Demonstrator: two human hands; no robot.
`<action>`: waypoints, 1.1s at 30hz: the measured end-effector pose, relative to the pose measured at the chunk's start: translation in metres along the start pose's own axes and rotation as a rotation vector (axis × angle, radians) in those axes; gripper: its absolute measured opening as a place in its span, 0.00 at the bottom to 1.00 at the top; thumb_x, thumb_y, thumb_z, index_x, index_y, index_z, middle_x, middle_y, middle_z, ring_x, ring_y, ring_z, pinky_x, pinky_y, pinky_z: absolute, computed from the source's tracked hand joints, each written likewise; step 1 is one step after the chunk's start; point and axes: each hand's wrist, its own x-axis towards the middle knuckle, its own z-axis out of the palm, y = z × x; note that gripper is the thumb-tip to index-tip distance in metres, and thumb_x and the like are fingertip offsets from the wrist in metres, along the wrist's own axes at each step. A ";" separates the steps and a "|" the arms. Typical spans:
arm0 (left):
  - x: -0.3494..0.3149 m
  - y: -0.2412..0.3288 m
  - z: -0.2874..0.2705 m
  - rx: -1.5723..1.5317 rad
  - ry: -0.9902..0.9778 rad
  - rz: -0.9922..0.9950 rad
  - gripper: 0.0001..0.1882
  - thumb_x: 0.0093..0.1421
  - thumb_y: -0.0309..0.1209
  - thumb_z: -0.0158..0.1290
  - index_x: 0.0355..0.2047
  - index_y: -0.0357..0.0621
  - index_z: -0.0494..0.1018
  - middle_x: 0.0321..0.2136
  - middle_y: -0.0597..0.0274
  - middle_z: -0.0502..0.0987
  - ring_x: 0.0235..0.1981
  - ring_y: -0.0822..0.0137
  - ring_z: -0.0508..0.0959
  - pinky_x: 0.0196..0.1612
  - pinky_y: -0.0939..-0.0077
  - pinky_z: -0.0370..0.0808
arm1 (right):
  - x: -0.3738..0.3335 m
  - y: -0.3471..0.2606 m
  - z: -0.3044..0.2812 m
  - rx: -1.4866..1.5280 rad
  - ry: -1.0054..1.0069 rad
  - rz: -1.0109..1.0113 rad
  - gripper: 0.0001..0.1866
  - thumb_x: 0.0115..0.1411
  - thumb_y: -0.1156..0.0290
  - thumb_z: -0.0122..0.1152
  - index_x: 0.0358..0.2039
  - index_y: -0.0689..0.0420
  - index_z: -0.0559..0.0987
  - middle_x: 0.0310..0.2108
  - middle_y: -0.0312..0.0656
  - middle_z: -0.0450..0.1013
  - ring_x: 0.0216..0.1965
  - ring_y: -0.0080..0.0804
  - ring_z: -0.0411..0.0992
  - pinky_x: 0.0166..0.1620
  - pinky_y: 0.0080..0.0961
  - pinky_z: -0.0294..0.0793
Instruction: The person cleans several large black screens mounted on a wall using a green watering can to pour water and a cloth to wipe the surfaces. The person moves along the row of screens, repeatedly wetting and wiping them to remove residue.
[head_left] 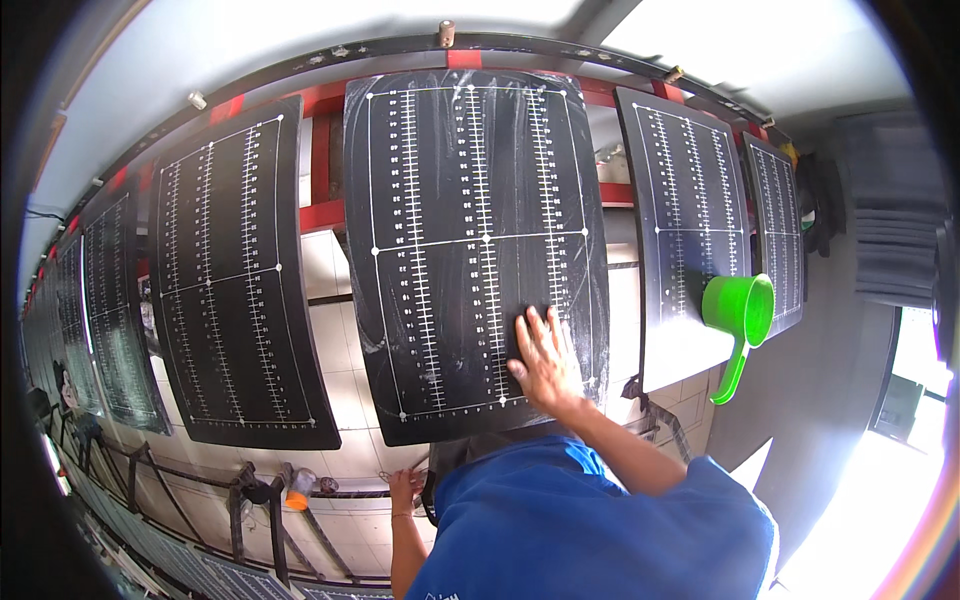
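On the lower right of the middle black panel (pixel 475 250), the right hand (pixel 547 362) lies flat, fingers (pixel 535 325) spread and released, gripping nothing. Left hand (pixel 405 490) hangs low; can't tell its grip. The panel hangs lengthwise top to bottom, gaps either side, green scoop (pixel 742 318) off right.

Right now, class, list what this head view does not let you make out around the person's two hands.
- Left hand: what its fingers grip; too small, partly behind the blue sleeve.
- Right hand: palm side, pressed flat to the middle black panel.
- Panel's lower edge: hidden by the person's body.
- Green scoop: its inside, turned away.
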 end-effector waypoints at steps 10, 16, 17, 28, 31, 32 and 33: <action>-0.019 0.062 -0.001 0.212 -0.015 0.143 0.16 0.70 0.39 0.45 0.46 0.38 0.69 0.37 0.55 0.78 0.34 0.64 0.80 0.31 0.71 0.78 | 0.287 0.135 -0.080 -0.090 0.787 0.050 0.33 0.70 0.51 0.45 0.65 0.65 0.64 0.67 0.59 0.59 0.68 0.65 0.54 0.69 0.53 0.54; -0.003 0.065 0.002 0.108 -0.021 0.083 0.18 0.68 0.42 0.45 0.47 0.39 0.69 0.39 0.54 0.78 0.34 0.64 0.79 0.35 0.69 0.77 | -0.017 0.041 0.017 0.099 0.146 0.071 0.40 0.61 0.58 0.62 0.69 0.62 0.59 0.71 0.57 0.48 0.72 0.65 0.41 0.72 0.59 0.42; 0.001 0.056 0.003 0.108 -0.027 0.074 0.18 0.68 0.42 0.46 0.47 0.39 0.69 0.39 0.54 0.78 0.34 0.63 0.80 0.35 0.69 0.77 | -0.055 0.043 0.028 0.132 0.088 0.080 0.40 0.62 0.57 0.61 0.69 0.61 0.59 0.72 0.56 0.48 0.72 0.65 0.41 0.71 0.60 0.41; -0.056 0.030 0.022 0.022 0.034 0.155 0.13 0.71 0.35 0.43 0.43 0.40 0.72 0.34 0.58 0.80 0.30 0.68 0.80 0.31 0.74 0.76 | 0.349 0.183 -0.086 -0.093 0.759 0.448 0.42 0.71 0.44 0.35 0.67 0.72 0.56 0.67 0.68 0.53 0.70 0.68 0.48 0.72 0.49 0.44; -0.076 -0.033 0.013 -0.056 0.123 0.211 0.13 0.70 0.36 0.44 0.43 0.39 0.72 0.34 0.56 0.80 0.29 0.67 0.81 0.32 0.74 0.76 | 0.405 0.042 -0.133 0.109 0.514 0.633 0.45 0.70 0.40 0.30 0.70 0.70 0.51 0.72 0.64 0.43 0.74 0.60 0.39 0.73 0.50 0.35; -0.082 -0.028 0.016 -0.061 0.151 0.125 0.13 0.70 0.36 0.45 0.42 0.39 0.72 0.35 0.55 0.80 0.30 0.65 0.81 0.33 0.72 0.77 | 0.422 0.012 -0.113 0.014 0.587 0.462 0.45 0.70 0.40 0.31 0.71 0.68 0.48 0.73 0.62 0.43 0.74 0.58 0.36 0.73 0.51 0.34; -0.087 -0.032 0.017 -0.111 0.166 0.062 0.13 0.69 0.36 0.45 0.41 0.38 0.72 0.34 0.55 0.80 0.30 0.65 0.81 0.33 0.70 0.78 | 0.433 -0.033 -0.105 0.110 0.643 0.295 0.44 0.70 0.40 0.32 0.71 0.66 0.49 0.73 0.59 0.44 0.75 0.56 0.36 0.73 0.50 0.33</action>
